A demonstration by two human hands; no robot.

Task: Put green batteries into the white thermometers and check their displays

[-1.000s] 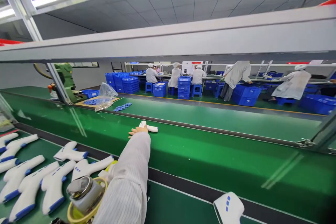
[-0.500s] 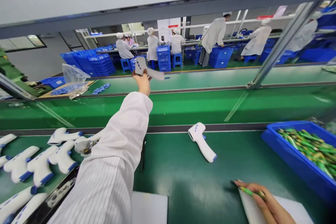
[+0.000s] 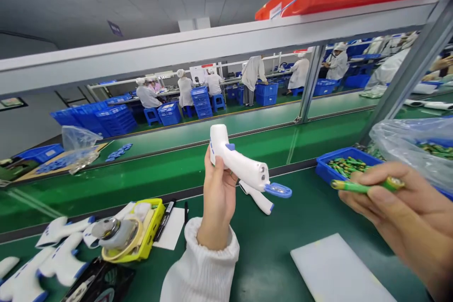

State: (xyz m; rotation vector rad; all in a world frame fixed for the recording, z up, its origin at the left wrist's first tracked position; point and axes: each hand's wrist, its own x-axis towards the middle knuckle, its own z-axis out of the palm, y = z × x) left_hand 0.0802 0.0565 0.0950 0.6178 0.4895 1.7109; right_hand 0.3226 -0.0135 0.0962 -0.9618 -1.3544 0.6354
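My left hand (image 3: 220, 188) is wrapped round a white infrared thermometer (image 3: 244, 167) with a blue trigger, raised above the bench. Its blue end cap (image 3: 279, 190) hangs open from the handle, and the round openings of the battery compartment show. At the right, level with the handle's end, my right hand (image 3: 406, 217) pinches green batteries (image 3: 354, 187) between thumb and fingers; the fingers partly cover them, so how many is unclear. A gap separates them from the thermometer. Behind my left hand, a second white thermometer (image 3: 260, 199) lies on the green bench.
A blue bin (image 3: 323, 170) of green batteries stands at the right, beside a clear plastic bag (image 3: 406, 141). A white pad (image 3: 336, 269) lies in front. At the left are several thermometers (image 3: 63, 257) and a yellow tray (image 3: 155, 226). A metal rail (image 3: 159, 63) crosses above; co-workers sit beyond.
My left hand has drawn back from the far ledge with the thermometer and turned its handle end rightward. My right hand has risen from the bench with the batteries. The view has shifted.
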